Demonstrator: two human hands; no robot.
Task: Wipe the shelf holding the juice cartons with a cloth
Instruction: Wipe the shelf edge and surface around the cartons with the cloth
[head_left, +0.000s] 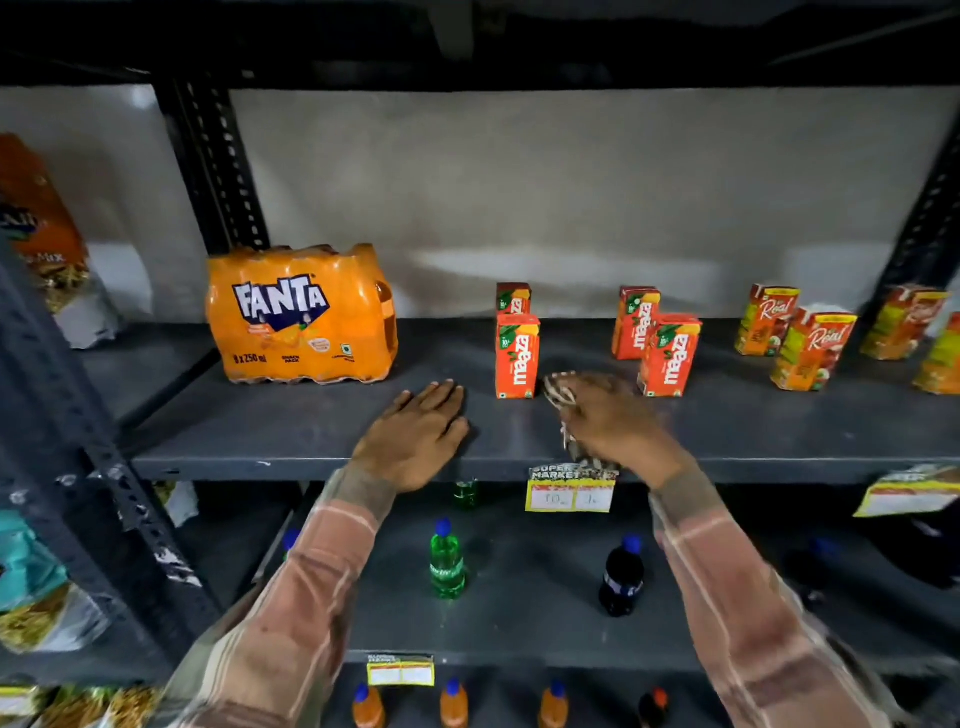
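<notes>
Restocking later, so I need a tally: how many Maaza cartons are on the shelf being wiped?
4. Two left of the cloth, one in front of the other; two to its right, front and rear. None seem hidden.

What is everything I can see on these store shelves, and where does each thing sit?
Fanta pack: one, orange, left on the grey shelf.
Maaza cartons: four, orange-red, middle of that shelf.
Real cartons: at least four, red and yellow, right end.
Price tag: one, yellow, shelf's front edge.
Green bottle: one, shelf below.
Dark bottle: one, blue cap, shelf below.
Orange bottles: three, lowest shelf.
Snack bags: several, far left.
Cloth: one, striped, under right hand.
Left hand: flat on shelf.
Right hand: pressing cloth.
</notes>
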